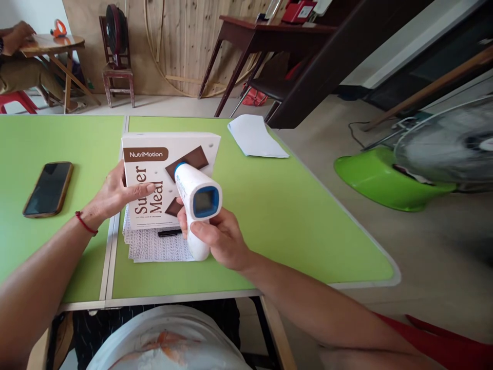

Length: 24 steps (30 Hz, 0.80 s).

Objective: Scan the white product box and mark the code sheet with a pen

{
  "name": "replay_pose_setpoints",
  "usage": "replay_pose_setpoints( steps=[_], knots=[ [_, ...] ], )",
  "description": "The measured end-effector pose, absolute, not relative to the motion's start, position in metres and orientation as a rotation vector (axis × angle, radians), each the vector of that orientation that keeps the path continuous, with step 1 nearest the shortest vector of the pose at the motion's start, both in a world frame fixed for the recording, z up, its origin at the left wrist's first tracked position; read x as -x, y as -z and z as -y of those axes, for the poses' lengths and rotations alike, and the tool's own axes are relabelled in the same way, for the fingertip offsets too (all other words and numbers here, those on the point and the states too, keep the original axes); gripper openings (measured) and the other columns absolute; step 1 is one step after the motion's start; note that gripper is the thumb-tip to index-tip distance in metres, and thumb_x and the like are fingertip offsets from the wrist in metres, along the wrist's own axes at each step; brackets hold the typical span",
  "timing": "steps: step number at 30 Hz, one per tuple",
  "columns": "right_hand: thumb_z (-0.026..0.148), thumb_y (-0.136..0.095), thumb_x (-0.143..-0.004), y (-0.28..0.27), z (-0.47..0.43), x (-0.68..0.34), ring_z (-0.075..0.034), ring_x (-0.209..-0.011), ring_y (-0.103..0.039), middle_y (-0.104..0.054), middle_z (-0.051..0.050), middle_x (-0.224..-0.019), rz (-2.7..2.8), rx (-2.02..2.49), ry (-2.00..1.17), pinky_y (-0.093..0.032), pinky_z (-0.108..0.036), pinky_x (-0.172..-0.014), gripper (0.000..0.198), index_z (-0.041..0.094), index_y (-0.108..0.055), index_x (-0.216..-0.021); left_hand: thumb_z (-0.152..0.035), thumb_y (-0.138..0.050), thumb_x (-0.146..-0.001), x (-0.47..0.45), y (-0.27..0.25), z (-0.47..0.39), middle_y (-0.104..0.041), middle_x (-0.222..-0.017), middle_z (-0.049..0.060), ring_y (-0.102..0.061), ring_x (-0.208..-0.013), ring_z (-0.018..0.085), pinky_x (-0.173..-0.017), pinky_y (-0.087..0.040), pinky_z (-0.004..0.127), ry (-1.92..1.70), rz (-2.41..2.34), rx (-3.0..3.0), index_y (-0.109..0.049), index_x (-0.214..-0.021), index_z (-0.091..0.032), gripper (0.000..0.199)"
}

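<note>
My left hand point(117, 191) grips a white NutriMotion box point(150, 174) by its left side, the thumb lying across the printed front. The box is tilted up with its front toward me. In my right hand point(221, 234) is a white and blue infrared thermometer point(198, 198), held by its handle, its small screen facing me and its front end close to the box. Handwritten sheets point(154, 249) lie on the table beneath the box, partly covered by it. A black pen point(169, 233) rests on these sheets, its right end hidden behind my right hand.
A smartphone point(48, 189) lies at the left of the green table point(300, 231), and white paper point(256, 136) near its far edge. Right of the table, a fan point(454, 144) stands by a green plastic stool point(385, 180). Another person's hand point(19, 35) rests at a small round table.
</note>
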State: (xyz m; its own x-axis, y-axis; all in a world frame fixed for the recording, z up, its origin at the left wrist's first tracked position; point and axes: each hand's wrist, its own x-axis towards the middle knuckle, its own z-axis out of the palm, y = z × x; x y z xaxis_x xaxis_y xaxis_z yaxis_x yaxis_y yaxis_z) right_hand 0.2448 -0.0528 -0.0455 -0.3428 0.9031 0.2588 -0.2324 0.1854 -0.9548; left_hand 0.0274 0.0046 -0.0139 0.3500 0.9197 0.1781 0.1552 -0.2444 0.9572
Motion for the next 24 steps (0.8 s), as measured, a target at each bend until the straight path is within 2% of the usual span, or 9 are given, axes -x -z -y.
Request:
replay_pose_setpoints(
  steps=[2, 7, 16, 21, 24],
  knots=[
    [0.044, -0.065, -0.079, 0.0443, 0.0537, -0.2443, -0.012, -0.06, -0.049, -0.056, 0.001, -0.073, 1.417, 0.683, -1.406, -0.044, -0.03, -0.056, 0.025, 0.022, -0.056, -0.088, -0.041, -0.078, -0.074, -0.0264, 0.0099, -0.0045, -0.069, -0.112, 0.012, -0.067, -0.101, 0.028, -0.08, -0.057, 0.034, -0.963, -0.97, -1.684, -0.055, -0.124, -0.016, 0.061],
    [0.05, -0.068, -0.077, 0.0432, 0.056, -0.2441, -0.013, -0.061, -0.05, -0.057, -0.001, -0.076, 1.425, 0.738, -1.432, -0.046, -0.03, -0.055, 0.033, 0.021, -0.057, -0.089, -0.045, -0.077, -0.073, -0.0235, 0.0033, -0.0042, -0.071, -0.097, 0.01, -0.067, -0.096, 0.029, -0.074, -0.056, 0.033, -0.86, -1.015, -1.772, -0.055, -0.122, -0.015, 0.062],
    [0.051, -0.069, -0.076, 0.0441, 0.0552, -0.24, -0.013, -0.06, -0.052, -0.059, -0.001, -0.073, 1.414, 0.752, -1.424, -0.048, -0.031, -0.057, 0.033, 0.021, -0.059, -0.084, -0.044, -0.078, -0.072, -0.023, 0.005, -0.0047, -0.071, -0.1, 0.009, -0.067, -0.095, 0.028, -0.075, -0.056, 0.034, -0.858, -1.016, -1.753, -0.056, -0.119, -0.016, 0.059],
    [0.05, -0.07, -0.076, 0.0423, 0.0568, -0.2396, -0.013, -0.06, -0.053, -0.059, 0.0, -0.071, 1.399, 0.723, -1.433, -0.048, -0.03, -0.055, 0.033, 0.02, -0.058, -0.082, -0.044, -0.078, -0.073, -0.0237, 0.0033, -0.0042, -0.07, -0.094, 0.009, -0.066, -0.096, 0.027, -0.075, -0.056, 0.033, -0.844, -0.976, -1.773, -0.062, -0.1, -0.015, 0.043],
    [0.052, -0.07, -0.077, 0.0422, 0.0576, -0.24, -0.013, -0.059, -0.053, -0.058, 0.0, -0.069, 1.414, 0.728, -1.428, -0.046, -0.029, -0.053, 0.034, 0.02, -0.058, -0.08, -0.044, -0.078, -0.073, -0.0242, 0.0024, -0.0038, -0.07, -0.096, 0.01, -0.065, -0.096, 0.027, -0.076, -0.056, 0.034, -0.843, -0.971, -1.781, -0.063, -0.098, -0.014, 0.042]
  ],
)
